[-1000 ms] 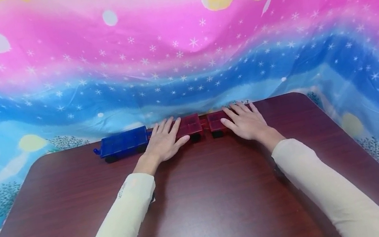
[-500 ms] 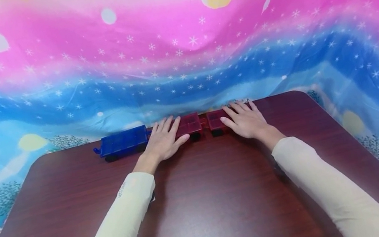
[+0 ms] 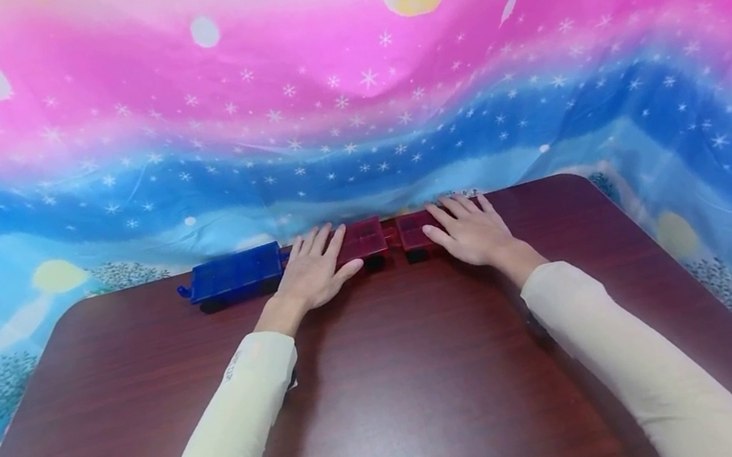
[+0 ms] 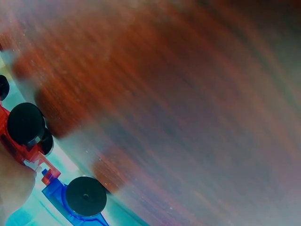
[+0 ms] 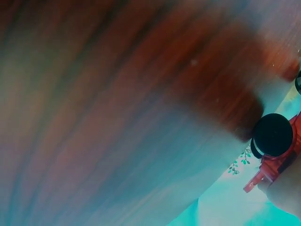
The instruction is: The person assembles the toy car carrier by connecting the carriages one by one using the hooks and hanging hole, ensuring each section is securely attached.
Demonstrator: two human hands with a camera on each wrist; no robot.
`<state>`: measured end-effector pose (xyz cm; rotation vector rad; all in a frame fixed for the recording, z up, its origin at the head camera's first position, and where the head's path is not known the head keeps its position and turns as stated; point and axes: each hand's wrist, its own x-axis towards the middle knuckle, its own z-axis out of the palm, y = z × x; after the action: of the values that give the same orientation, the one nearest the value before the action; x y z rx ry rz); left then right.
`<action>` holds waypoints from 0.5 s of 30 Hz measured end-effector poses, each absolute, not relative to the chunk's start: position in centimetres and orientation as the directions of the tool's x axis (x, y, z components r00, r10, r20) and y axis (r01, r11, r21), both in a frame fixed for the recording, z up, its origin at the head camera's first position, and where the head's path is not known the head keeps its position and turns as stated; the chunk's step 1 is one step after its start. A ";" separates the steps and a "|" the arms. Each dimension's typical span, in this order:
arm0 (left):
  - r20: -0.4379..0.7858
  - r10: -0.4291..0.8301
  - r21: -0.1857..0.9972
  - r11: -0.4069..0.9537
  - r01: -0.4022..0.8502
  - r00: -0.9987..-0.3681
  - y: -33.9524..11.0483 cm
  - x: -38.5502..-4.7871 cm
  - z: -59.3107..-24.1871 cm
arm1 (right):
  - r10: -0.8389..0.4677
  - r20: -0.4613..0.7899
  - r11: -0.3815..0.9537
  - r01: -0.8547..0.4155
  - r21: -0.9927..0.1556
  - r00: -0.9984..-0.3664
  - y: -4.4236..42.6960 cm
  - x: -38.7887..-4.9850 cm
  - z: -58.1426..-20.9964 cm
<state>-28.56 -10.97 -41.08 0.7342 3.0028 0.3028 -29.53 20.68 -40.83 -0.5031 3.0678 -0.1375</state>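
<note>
Toy train cars stand in a row along the table's far edge. My left hand (image 3: pixel 315 270) rests on the middle red toy train car (image 3: pixel 365 238), fingers spread and straight, covering part of it. On the right red toy train car (image 3: pixel 412 230) lies my right hand (image 3: pixel 472 230), also with straight fingers. A blue toy train car (image 3: pixel 236 273) stands left of my left hand, untouched. In the left wrist view a red coupling (image 4: pixel 51 175) meets the blue car's end. The right wrist view shows a black wheel (image 5: pixel 273 135) and a red hook (image 5: pixel 254 182) beyond my hand.
The dark brown wooden table (image 3: pixel 380 389) has rounded far corners. Right behind the cars hangs a pink and blue printed cloth (image 3: pixel 353 157), which also runs along both sides. Both forearms, in pale sleeves (image 3: pixel 227 441), reach across the table.
</note>
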 end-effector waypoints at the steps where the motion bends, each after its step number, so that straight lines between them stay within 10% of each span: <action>1: 0.009 0.460 0.195 0.870 0.452 -0.888 -11.0 -28.6 -41.1 | -0.322 -0.015 0.943 -0.320 -0.092 -0.947 20.7 -29.5 -40.9; 15: -0.016 0.470 0.142 0.875 0.463 -0.883 -11.1 -28.7 -41.0 | -0.341 -0.004 0.937 -0.339 -0.086 -0.940 21.3 -29.6 -40.9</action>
<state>-28.70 -11.07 -41.05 0.7451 2.9938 0.2076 -29.57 21.32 -40.88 -0.5393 3.0725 -0.1317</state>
